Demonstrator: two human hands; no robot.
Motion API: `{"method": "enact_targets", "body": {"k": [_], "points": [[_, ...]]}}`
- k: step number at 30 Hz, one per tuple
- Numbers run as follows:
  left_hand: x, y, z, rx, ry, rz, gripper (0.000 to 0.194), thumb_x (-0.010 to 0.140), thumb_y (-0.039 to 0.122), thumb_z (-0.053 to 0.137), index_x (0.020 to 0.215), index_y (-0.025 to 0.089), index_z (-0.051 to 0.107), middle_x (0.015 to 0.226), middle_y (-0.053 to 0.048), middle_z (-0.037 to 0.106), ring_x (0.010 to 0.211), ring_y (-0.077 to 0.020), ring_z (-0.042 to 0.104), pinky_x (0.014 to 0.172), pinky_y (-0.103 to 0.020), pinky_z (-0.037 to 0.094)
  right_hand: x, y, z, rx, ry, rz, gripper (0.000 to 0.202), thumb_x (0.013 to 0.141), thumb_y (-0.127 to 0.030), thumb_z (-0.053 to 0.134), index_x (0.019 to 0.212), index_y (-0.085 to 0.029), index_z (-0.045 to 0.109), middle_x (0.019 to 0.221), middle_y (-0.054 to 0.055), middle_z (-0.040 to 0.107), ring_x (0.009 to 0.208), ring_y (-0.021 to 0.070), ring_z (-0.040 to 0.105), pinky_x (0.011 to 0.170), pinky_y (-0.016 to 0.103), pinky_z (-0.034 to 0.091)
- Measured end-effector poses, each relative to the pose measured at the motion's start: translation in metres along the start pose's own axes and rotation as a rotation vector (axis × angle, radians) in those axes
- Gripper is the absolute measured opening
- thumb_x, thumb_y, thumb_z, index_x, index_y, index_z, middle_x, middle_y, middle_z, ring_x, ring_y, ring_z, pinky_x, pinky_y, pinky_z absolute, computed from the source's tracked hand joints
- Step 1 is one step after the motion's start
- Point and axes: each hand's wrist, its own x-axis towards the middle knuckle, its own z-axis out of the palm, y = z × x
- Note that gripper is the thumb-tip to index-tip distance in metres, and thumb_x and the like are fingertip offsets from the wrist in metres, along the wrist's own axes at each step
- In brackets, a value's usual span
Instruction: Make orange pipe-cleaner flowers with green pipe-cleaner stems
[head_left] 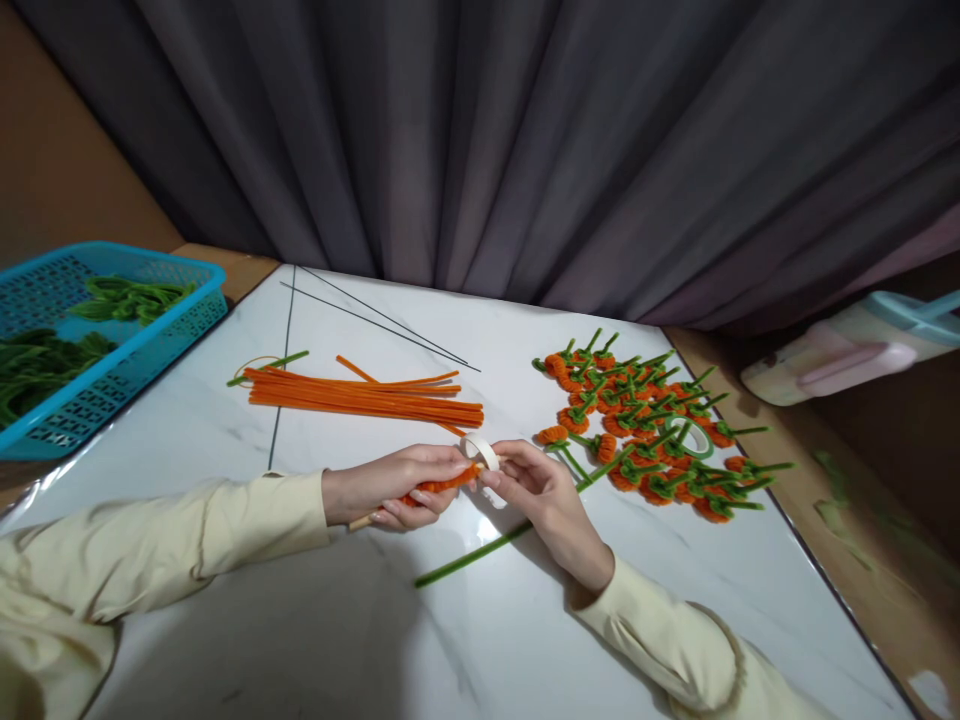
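Note:
In the middle of the table, my left hand point(420, 485) is closed around a thin wooden stick point(362, 521) with orange pipe cleaner point(457, 482) coiled on it. My right hand point(544, 495) has its thumb and fingers pinched together at the stick's other end; exactly what they grip is partly hidden. A white curled band point(480, 450) loops between the two hands, and I cannot tell what it is fixed to. Below the right hand a long green pipe cleaner point(472, 556) lies slantwise. Just beyond the left hand is a bundle of straight orange pipe cleaners point(367, 398).
Small orange pumpkin-like pieces with green stems point(637, 425) crowd the right side, with a tape roll point(688, 437) among them. A blue basket point(176, 345) of green pieces stands left. Thin dark wires point(382, 325) lie at the back. A tumbler point(847, 350) is far right.

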Motion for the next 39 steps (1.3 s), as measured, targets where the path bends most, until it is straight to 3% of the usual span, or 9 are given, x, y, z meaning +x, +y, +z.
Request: {"method": "enact_targets", "body": {"k": [23,28,39], "points": [[-0.002,0.0032,0.0057,0.032,0.044,0.038,0.023,0.09,0.043,0.043,0.086,0.02,0.04,0.053,0.01,0.03,0.029,-0.0012,0.015,0.023,-0.01,0.013,0.0048,0.0041,-0.0052,0.043,-0.061,0.037,0.023,0.072,-0.03,0.071,0.088,-0.017,0.061,0.078,0.002,0.067,0.071,0.0123,0.061,0.069,0.025,0.046],[0.0014,0.0025,0.0032,0.0,0.043,0.011,0.028,0.09,0.046,0.04,0.08,0.02,0.039,0.047,0.009,0.033,0.027,-0.0026,0.013,0.021,-0.011,0.013,0.0037,0.0048,-0.006,0.035,-0.035,0.021,0.022,0.071,-0.029,0.071,0.089,-0.018,0.062,0.079,0.001,0.066,0.073,0.0117,0.061,0.069,0.023,0.046],[-0.0003,0.0028,0.0027,-0.014,0.038,0.006,0.023,0.089,0.046,0.044,0.093,0.023,0.043,0.052,0.009,0.033,0.029,-0.002,0.013,0.023,-0.01,0.013,0.0042,0.0077,-0.0054,-0.034,0.053,0.027,0.023,0.068,-0.03,0.073,0.088,-0.02,0.065,0.079,0.0,0.065,0.074,0.0117,0.06,0.07,0.023,0.047]]}}
